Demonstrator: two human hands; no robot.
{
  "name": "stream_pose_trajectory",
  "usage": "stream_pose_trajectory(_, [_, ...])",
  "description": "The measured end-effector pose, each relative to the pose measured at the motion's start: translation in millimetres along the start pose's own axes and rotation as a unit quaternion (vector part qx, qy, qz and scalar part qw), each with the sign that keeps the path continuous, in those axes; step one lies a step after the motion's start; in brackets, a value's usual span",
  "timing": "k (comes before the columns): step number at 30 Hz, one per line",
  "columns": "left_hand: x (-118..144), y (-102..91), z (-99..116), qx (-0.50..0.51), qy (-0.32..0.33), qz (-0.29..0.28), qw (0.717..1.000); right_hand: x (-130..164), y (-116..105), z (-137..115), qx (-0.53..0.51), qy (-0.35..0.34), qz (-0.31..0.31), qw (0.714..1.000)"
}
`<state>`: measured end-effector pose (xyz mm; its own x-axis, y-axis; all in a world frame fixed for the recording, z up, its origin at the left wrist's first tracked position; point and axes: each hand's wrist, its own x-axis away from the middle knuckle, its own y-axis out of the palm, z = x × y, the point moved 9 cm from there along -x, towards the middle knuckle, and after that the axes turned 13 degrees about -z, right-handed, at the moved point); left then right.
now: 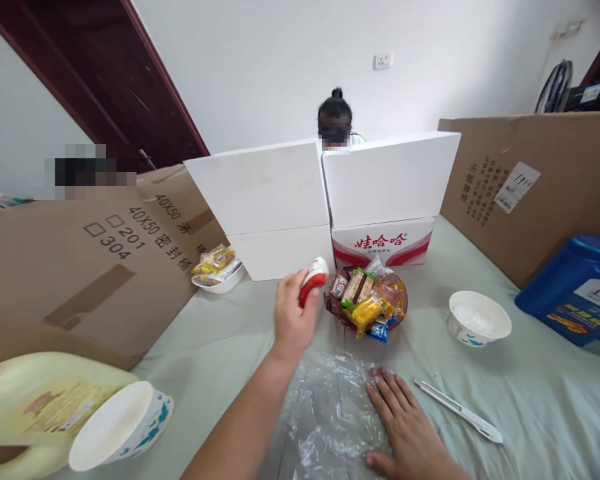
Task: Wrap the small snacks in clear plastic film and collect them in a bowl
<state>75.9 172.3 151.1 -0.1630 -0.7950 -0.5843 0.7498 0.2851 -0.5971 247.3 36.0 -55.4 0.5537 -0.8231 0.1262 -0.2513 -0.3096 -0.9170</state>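
Note:
My left hand (295, 307) is raised just left of the snack bowl, its fingers closed around a small red-and-white packaged snack (314, 280). Flat on a clear plastic sheet (325, 407) lies my right hand (405, 423), fingers stretched out and holding nothing. The crinkled sheet spreads between my two arms. A dark red, translucent bowl (334, 310) just ahead is heaped with snacks, among them a yellow packet (367, 312), a blue packet (381, 330) and a green-edged biscuit packet (359, 287). To the right of my right hand rests a white utility knife (459, 409).
White boxes (275, 193) stand ahead, with a person (335, 117) behind them. Cardboard panels (95, 260) flank the cloth. At left are a snack dish (223, 281), a paper bowl (123, 427) and a yellow jug (45, 400); at right, another paper bowl (473, 337) and a blue bottle (575, 287).

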Motion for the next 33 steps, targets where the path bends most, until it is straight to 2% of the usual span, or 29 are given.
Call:
stream_pose_trajectory(1, [-12,14.2,16,-0.039,0.016,-0.010,0.999,0,-1,0,-0.004,-0.002,0.000,1.000])
stream_pose_trajectory(2, [-22,35.7,28,-0.081,0.021,-0.053,0.995,0,-1,0,-0.008,-0.003,0.000,1.000])
stream_pose_trajectory(5, [-28,108.0,39,-0.168,0.007,-0.266,0.949,-1,0,1,-0.010,0.004,-0.007,1.000])
stream_pose_trajectory(6, [-23,120.2,40,-0.183,0.003,-0.307,0.934,-1,1,2,-0.008,0.007,-0.010,1.000])
stream_pose_trajectory(7, [-16,123.4,42,-0.194,-0.001,-0.318,0.928,-1,2,3,-0.004,0.008,-0.011,1.000])
stream_pose_trajectory(9, [3,108.9,50,-0.193,0.000,-0.269,0.944,0,3,3,0.009,0.005,-0.003,1.000])
stream_pose_trajectory(11, [36,94.9,63,-0.152,0.045,-0.238,0.958,0,6,3,0.030,-0.003,0.018,0.999])
stream_pose_trajectory(12, [59,98.5,71,-0.113,0.092,-0.274,0.951,1,7,3,0.043,-0.008,0.032,0.999])
stream_pose_trajectory(14, [115,120.9,78,-0.060,0.199,-0.413,0.887,1,9,3,0.072,-0.017,0.067,0.995])
stream_pose_trajectory(15, [136,129.2,67,-0.071,0.200,-0.452,0.866,1,10,3,0.087,-0.021,0.086,0.992])
stream_pose_trajectory(16, [147,133.7,48,-0.098,0.175,-0.466,0.862,2,11,2,0.102,-0.023,0.104,0.989])
stream_pose_trajectory(18, [149,128.2,-8,-0.174,0.066,-0.449,0.874,6,11,0,0.130,-0.023,0.135,0.982])
stream_pose_trajectory(19, [145,118.1,-38,-0.207,0.002,-0.435,0.877,10,11,-3,0.142,-0.023,0.147,0.979])
stream_pose_trajectory(21, [136,81.9,-89,-0.270,-0.127,-0.369,0.880,21,8,-9,0.156,-0.019,0.157,0.975])
stream_pose_trajectory(22, [133,63.1,-101,-0.285,-0.153,-0.332,0.886,26,6,-12,0.156,-0.017,0.154,0.975])
stream_pose_trajectory(23, [131,48.0,-103,-0.281,-0.140,-0.300,0.901,31,2,-15,0.152,-0.011,0.147,0.977])
stream_pose_trajectory(25, [135,32.1,-82,-0.223,-0.053,-0.278,0.933,36,-8,-18,0.131,0.015,0.128,0.983])
stream_pose_trajectory(27, [153,34.7,-45,-0.119,0.056,-0.331,0.935,32,-19,-17,0.108,0.045,0.109,0.987])
stream_pose_trajectory(28, [164,39.3,-26,-0.070,0.098,-0.371,0.921,27,-23,-14,0.103,0.058,0.102,0.988])
stream_pose_trajectory(30, [185,49.5,3,-0.008,0.142,-0.446,0.884,18,-31,-4,0.112,0.086,0.091,0.986])
stream_pose_trajectory(33, [208,59.0,14,-0.009,0.154,-0.518,0.841,20,-42,25,0.137,0.163,0.109,0.971])
